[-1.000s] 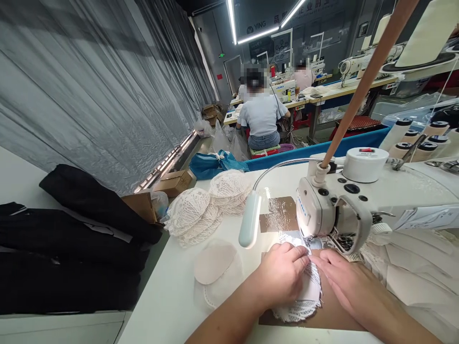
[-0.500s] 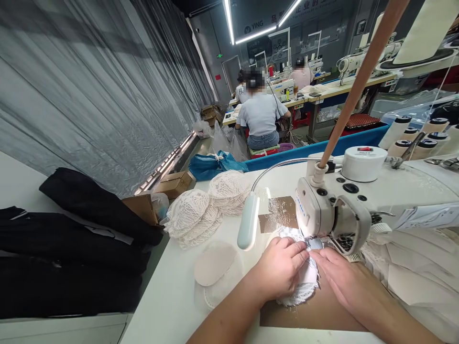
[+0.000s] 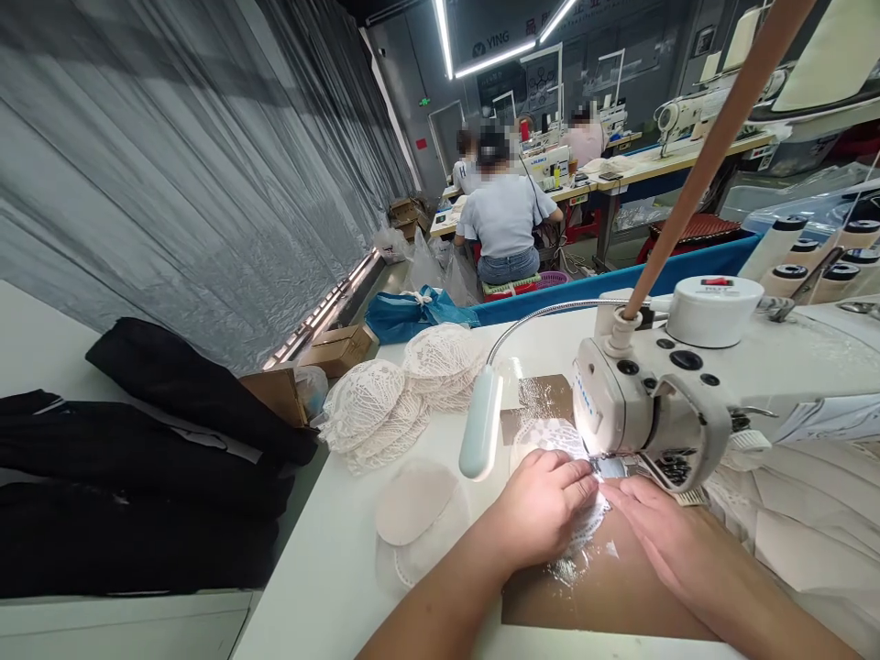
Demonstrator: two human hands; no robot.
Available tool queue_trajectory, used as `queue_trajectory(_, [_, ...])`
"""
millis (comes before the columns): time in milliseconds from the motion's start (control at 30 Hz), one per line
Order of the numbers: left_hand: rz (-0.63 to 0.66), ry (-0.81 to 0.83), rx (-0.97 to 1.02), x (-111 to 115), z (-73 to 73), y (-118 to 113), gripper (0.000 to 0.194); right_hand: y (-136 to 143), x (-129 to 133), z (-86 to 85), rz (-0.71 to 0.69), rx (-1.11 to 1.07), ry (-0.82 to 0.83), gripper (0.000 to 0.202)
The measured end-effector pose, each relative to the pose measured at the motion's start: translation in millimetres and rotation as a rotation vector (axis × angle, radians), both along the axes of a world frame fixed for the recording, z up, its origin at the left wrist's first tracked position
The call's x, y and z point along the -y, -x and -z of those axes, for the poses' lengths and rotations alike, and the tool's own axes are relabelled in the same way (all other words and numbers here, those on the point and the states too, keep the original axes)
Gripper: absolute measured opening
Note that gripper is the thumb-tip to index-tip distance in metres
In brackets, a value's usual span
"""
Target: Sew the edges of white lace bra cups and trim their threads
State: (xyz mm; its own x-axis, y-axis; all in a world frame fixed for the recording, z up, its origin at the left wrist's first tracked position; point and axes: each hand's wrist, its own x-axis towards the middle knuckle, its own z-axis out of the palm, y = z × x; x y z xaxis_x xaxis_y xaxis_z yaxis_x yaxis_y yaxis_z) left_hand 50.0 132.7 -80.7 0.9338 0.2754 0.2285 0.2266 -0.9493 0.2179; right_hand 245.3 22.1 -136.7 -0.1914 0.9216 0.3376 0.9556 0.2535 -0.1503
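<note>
A white lace piece (image 3: pixel 550 435) lies under the head of the sewing machine (image 3: pixel 609 399), partly hidden by my left hand (image 3: pixel 548 502). That hand rests on the lace with its fingers bent and close together, tips near the presser foot. My right hand (image 3: pixel 650 518) lies flat to the right of the foot, fingers stretched out and their tips at the lace edge. Brown board (image 3: pixel 584 596) shows beneath both hands. Left of the machine head stands a pale green lamp (image 3: pixel 479 422) on a bendable metal neck.
Stacked lace cups (image 3: pixel 368 403) and a beige oval pad (image 3: pixel 412 504) lie on the table's left side. Beige fabric (image 3: pixel 818 504) is heaped at the right, below several thread cones. A person (image 3: pixel 501 215) sits ahead, back turned. Black clothing (image 3: pixel 158 477) lies at far left.
The lace has moved away from me under the machine, and less of it shows below my left hand. Both hands stay beside the presser foot. The view has shifted slightly.
</note>
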Motion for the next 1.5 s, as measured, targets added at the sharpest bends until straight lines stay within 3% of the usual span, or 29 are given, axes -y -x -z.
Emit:
queue_trajectory(367, [-0.106, -0.023, -0.008, 1.8, -11.0, 0.6, 0.031, -2.0, -2.5, 10.3, 0.056, -0.064, 0.051, 0.053])
queue_trajectory(633, [-0.013, -0.004, -0.018, 1.0, -12.9, 9.5, 0.032, -2.9, 1.5, -10.0, 0.067, -0.100, 0.077, 0.044])
queue_trajectory(967, [0.059, -0.023, -0.055, 2.2, -11.9, 7.9, 0.030, 2.1, -1.4, -5.4, -0.020, 0.067, 0.019, 0.051])
queue_trajectory(1200, [-0.036, -0.012, -0.063, 9.8, -8.2, 3.3, 0.032, 6.6, -4.3, -22.4, -0.003, 0.078, -0.017, 0.047])
queue_trajectory(1500, [-0.084, -0.025, -0.067, 12.6, -12.4, -0.6, 0.032, 9.9, -5.7, -23.3, 0.063, 0.093, -0.038, 0.047])
